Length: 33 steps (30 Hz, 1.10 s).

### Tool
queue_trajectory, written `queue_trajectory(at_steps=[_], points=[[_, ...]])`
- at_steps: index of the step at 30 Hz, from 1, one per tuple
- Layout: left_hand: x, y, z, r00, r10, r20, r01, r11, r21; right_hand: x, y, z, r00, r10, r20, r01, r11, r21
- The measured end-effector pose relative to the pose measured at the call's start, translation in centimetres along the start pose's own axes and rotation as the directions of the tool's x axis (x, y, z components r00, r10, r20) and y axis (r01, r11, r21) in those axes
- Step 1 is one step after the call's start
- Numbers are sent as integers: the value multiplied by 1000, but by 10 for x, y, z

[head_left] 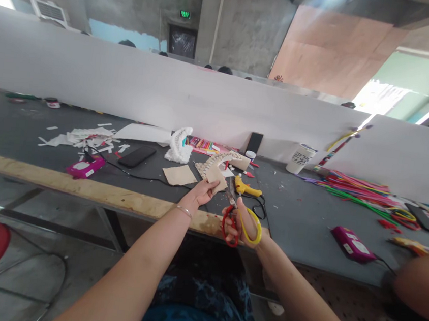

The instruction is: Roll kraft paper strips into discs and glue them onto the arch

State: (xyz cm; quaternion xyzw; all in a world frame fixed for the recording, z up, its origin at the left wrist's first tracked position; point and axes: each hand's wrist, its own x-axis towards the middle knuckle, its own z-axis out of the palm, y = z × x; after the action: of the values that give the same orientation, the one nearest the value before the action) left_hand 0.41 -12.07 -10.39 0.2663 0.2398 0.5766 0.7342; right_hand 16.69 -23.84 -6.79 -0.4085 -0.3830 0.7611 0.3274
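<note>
My left hand (205, 193) pinches a small piece of brown cardboard (218, 180) above the front edge of the table. In my right hand (239, 223) is a pair of scissors (250, 226) with one red and one yellow handle loop. The blades point up and away from me, close to the cardboard's right side. A flat brown cardboard piece (179, 175) lies left of my left hand. Just beyond it stands a beige curved, ribbed piece (218, 162), partly hidden by the cardboard. A yellow glue gun (248, 187) rests behind the scissors.
A white fluffy curved object (180, 145), a black phone (137, 156) and paper scraps (82, 137) lie to the left. Rightward are a patterned cup (301, 158), colourful pipe cleaners (361, 188) and a purple box (352, 244). Another person's arm (422, 279) is at the far right.
</note>
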Motion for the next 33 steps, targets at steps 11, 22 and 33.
queue_trajectory(at_steps=[11,22,33], points=[[-3,0,-1,1000,-10,20,10,1000,26,4,12,-1,991,-70,-111,58,992,-109],[-3,0,1,999,-23,47,20,998,61,4,10,-5,999,-54,0,54,998,33],[-6,-3,-1,993,-76,86,64,989,131,6,6,-13,1000,-10,-10,9,1000,-25]])
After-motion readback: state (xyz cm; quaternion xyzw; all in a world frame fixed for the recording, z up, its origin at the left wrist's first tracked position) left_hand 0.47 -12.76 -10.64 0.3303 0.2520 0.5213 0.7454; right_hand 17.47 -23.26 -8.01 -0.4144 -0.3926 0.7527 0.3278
